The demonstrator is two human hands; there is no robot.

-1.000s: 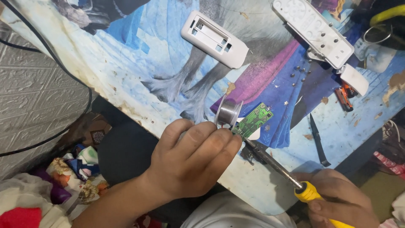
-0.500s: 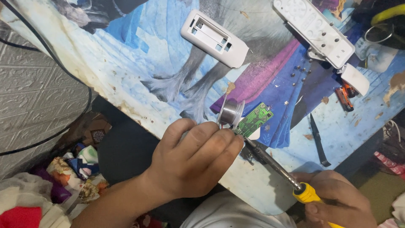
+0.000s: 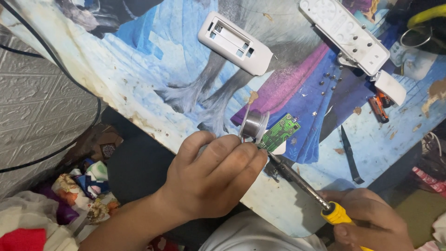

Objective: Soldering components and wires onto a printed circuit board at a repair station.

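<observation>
At the near edge of the counter (image 3: 139, 93), the left hand (image 3: 209, 179) has its fingers curled tight around a small green circuit board (image 3: 278, 132), with a spool of solder wire (image 3: 253, 124) just beside the fingertips. The right hand (image 3: 371, 223), its fingers closed on the yellow handle, holds a soldering iron (image 3: 302, 183) whose tip meets the board's lower edge. Farther back lie a white remote casing (image 3: 234, 42) and a long white remote shell (image 3: 344, 32), well apart from the hands.
</observation>
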